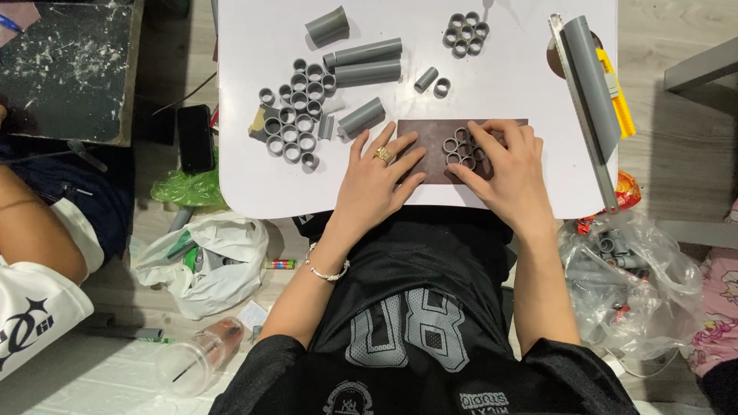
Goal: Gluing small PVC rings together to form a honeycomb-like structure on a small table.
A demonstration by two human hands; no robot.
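both hands on the white surface, near edge, centre. left hand lies flat, fingers spread, empty, fingertips on the left end of a dark brown sheet; gold ring on one finger, bead bracelet at the wrist. right hand lies palm down w/ fingers loosely spread, tips resting on a cluster of short grey pipe rings sitting on the sheet; not pinching, just pressing down on top. approx 6-7 rings visible in the cluster, some hidden under the fingers, so exact count can't tell. rings stand on end, openings facing up, no long axis in the plane; sheet's long axis runs left-right.

far side: second ring cluster, approx 7 rings, flower shape. big loose group of rings at left, approx 20. 4 longer grey pipe pieces lying roughly left-right, slightly tilted, plus 2 short stubs. at right edge 1 long grey pipe and 1 metal ruler, running near-far, w/ a yellow tool beside them.

black phone on the floor left of the surface.
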